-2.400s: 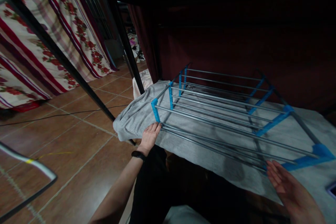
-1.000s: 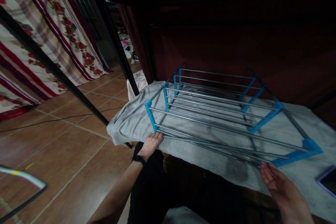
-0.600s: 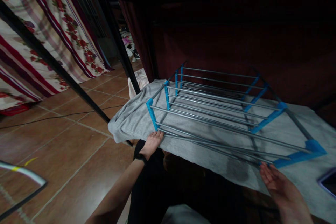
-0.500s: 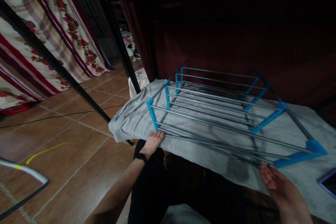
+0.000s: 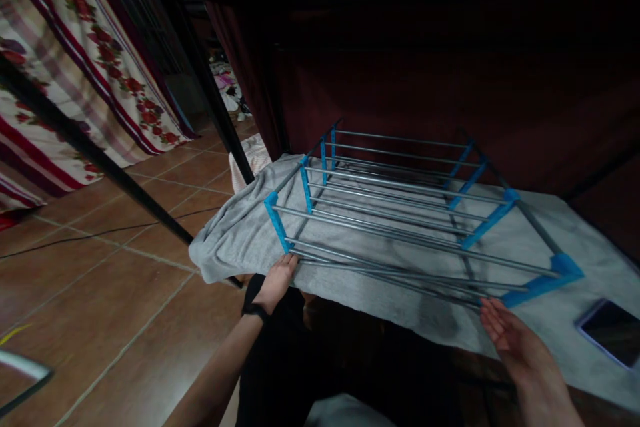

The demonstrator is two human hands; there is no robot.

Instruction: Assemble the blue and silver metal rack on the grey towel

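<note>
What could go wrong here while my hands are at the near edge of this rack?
The rack lies on a rumpled grey cloth that overhangs the edge; pulling could drag both off. The right hand is open at the rod ends, so that side may slip. The phone lies on the same cloth and could slide too.

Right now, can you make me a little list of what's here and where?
Left hand: on the near left corner of the rack
Right hand: open, palm up, at the rack's near right corner
Rack: metal rods, blue joints, lying on a grey cloth
Phone: on the cloth, right
Floor: brown tiles
</note>
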